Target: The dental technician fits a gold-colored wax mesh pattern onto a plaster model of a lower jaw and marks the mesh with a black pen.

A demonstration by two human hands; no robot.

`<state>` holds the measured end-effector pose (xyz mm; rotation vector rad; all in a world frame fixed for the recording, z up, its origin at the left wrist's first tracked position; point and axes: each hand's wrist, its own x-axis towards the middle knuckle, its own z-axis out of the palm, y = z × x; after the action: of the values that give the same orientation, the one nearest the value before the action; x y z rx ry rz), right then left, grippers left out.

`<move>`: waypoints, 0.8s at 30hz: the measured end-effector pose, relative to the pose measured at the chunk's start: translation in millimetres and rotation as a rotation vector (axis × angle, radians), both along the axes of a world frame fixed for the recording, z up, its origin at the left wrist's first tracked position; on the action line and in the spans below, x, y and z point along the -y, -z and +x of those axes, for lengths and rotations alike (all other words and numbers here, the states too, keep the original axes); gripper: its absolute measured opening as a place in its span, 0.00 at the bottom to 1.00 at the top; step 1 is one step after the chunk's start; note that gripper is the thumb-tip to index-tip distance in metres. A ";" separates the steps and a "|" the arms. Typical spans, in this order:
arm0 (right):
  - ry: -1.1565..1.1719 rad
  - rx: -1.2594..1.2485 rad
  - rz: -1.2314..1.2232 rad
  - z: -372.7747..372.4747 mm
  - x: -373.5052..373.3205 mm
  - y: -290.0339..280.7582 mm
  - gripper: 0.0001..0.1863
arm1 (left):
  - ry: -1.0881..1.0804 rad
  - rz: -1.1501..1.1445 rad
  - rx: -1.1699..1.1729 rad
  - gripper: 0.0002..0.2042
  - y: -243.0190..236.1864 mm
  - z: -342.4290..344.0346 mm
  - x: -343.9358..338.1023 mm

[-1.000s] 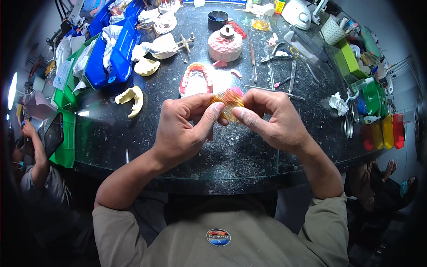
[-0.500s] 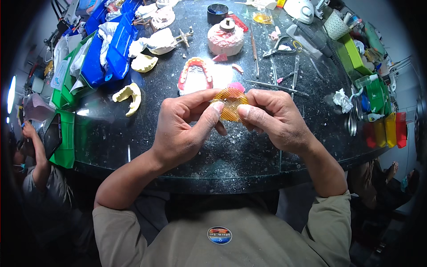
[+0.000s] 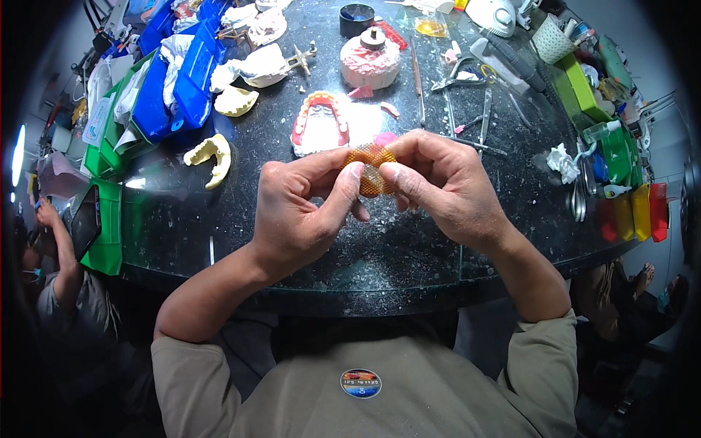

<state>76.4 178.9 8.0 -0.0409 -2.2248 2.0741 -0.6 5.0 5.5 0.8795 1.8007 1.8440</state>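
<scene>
A curved piece of gold-coloured metal mesh is held up over the dark bench between my two hands. Thumb and fingers of my left hand pinch its left side. On its right side my right hand is closed in the same way, thumb in front and fingers behind. White dust coats both thumbs. Just behind the mesh a small pink piece shows, partly hidden. Beyond my left hand lies a dental cast with a red-pink, toothed arch.
A yellowish horseshoe-shaped cast lies left. Behind are a pink-and-white plaster flask and a black cup. Pliers and slim metal tools lie right. Blue bins stand left, a green bin right. People sit at both sides.
My right hand has shifted slightly left and up, its thumb now nearer the left one. The mesh looks narrower and more bent between them.
</scene>
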 end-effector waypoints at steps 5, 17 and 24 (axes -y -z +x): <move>-0.028 0.075 0.029 1.4 -3.0 -6.1 0.05 | 0.026 -0.034 -0.114 0.11 2.0 1.7 0.7; -0.023 0.001 0.047 0.8 -1.9 -7.9 0.06 | 0.024 -0.047 -0.117 0.10 0.4 3.1 1.3; -0.050 0.091 -0.065 -2.0 -4.5 -4.1 0.06 | 0.032 -0.042 -0.067 0.11 3.8 1.0 0.9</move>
<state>74.4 183.4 12.1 -0.0871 -2.2304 2.2128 0.4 4.1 1.8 0.9595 1.8476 1.7700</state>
